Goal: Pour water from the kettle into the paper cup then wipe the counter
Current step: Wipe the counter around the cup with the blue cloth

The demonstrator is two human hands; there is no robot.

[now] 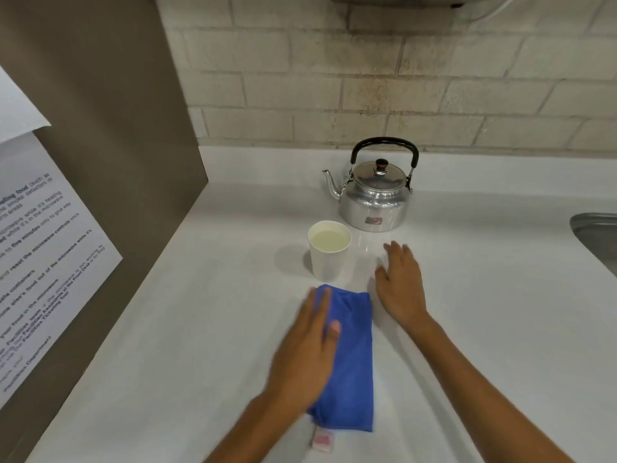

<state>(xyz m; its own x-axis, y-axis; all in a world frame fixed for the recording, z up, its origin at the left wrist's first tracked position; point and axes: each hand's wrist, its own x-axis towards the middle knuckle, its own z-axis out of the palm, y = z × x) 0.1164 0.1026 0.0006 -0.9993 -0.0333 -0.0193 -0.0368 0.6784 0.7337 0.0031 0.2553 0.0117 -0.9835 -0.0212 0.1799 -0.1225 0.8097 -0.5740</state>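
Observation:
A shiny metal kettle (375, 198) with a black handle stands upright on the white counter (200, 329), spout pointing left. In front of it, a white paper cup (329, 250) holds water nearly to the rim. A folded blue cloth (354, 362) lies flat on the counter below the cup. My left hand (307, 349) rests flat on the cloth's left part, fingers stretched and slightly blurred. To the right of the cup, my right hand (400, 285) lies palm down on the bare counter with fingers apart, holding nothing.
A brown panel (110, 128) with a printed paper notice (40, 262) walls off the left side. A brick wall (367, 78) runs behind the counter. The corner of a metal sink (597, 235) shows at the right edge.

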